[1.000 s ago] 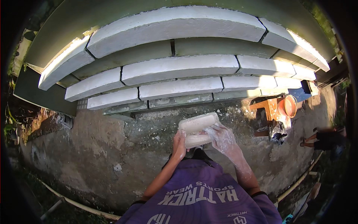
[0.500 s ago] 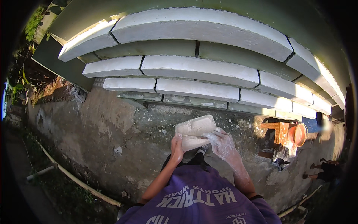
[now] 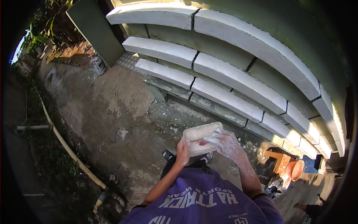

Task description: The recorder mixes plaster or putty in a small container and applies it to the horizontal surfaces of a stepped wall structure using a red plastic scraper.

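In front of my body I hold a pale, rounded rectangular tub-like thing [image 3: 202,131], smeared with white paste or powder. A gap across its middle shows a small red patch. My left hand [image 3: 182,151] is closed on its left side, thumb along the edge. My right hand [image 3: 225,143], coated in white up to the wrist, is closed at the right side, its fingertips bent over the gap. Those fingers partly hide the thing. What lies under them I cannot make out.
Long white-coated ledges [image 3: 238,71] rise in tiers on the green wall ahead and right. An orange stool [image 3: 278,161] and an orange basin [image 3: 295,170] stand at the right. A bucket [image 3: 99,65] is far left. A pale pipe [image 3: 71,151] runs along the stained concrete floor [image 3: 100,108].
The view has turned left, so the ledges now slant down to the right. The tub-like thing stays in both hands; a red patch now shows in its gap.
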{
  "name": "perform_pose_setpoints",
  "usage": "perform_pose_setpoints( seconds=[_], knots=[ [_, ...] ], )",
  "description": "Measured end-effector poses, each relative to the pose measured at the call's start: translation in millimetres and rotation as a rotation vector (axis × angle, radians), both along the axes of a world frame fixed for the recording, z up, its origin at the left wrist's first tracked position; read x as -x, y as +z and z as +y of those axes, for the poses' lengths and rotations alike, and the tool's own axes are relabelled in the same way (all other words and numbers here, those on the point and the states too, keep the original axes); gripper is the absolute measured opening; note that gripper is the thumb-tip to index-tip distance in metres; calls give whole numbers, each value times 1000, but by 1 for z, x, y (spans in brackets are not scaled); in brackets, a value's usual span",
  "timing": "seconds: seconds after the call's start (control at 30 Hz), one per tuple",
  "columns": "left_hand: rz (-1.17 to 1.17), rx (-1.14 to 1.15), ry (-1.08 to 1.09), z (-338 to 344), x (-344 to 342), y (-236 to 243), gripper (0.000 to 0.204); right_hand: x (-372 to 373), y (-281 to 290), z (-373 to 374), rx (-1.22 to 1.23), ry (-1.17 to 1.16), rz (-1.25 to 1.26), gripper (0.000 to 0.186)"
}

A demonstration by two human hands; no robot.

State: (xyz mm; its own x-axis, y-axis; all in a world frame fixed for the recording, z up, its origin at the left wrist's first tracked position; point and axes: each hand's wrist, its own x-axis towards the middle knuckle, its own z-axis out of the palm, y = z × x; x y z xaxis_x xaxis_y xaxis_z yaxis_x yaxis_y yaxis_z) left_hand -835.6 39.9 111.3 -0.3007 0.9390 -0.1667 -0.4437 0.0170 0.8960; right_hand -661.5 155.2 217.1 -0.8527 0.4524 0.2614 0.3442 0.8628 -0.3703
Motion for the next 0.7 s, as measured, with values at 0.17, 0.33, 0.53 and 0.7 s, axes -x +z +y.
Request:
perform_pose_setpoints(
  seconds=[0.17, 0.33, 0.53, 0.7],
  knots=[
    [-59, -1, 175, -26, 58, -3, 40, 78, 32, -7, -72, 42, 49, 42],
    [54, -20, 203, -50, 121, -3, 39, 172, 27, -26, -186, 100, 41, 36],
    [-114, -42, 311, -87, 195, -14, 38, 252, 17, -43, 0, 248, 4, 33],
    [-44, 16, 501, -106, 248, -9, 41, 326, 8, -60, 75, 206, 51, 30]
  ],
)
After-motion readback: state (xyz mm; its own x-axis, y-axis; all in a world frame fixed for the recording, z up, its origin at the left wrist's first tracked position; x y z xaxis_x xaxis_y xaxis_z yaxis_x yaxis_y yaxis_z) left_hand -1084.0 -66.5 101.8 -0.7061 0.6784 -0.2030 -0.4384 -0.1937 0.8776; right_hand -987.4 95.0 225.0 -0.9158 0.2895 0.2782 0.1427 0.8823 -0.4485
